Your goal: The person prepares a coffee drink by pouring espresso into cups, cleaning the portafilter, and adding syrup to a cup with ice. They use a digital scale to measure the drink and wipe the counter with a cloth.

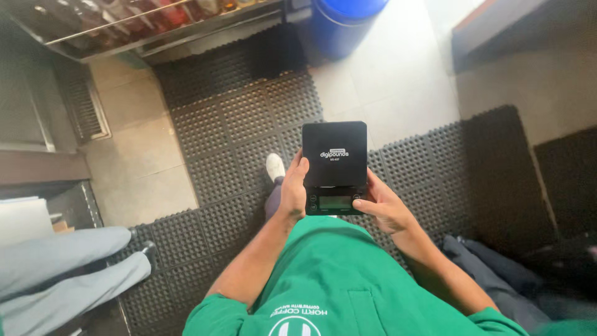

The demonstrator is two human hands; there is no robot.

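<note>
scale: black, flat, held over floor mat
left hand: clamped on scale's left edge
right hand: clamped on right edge, thumb by buttons

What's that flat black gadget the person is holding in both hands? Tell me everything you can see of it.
The black scale looks like a small digital weighing scale of matte plastic: a square flat platform on top with pale printing, and a narrow front strip with a dim greyish screen and small buttons beside it. It is held level above the rubber floor mat, away from any surface. The left hand grips its left edge; the right hand grips its right front corner.
</note>
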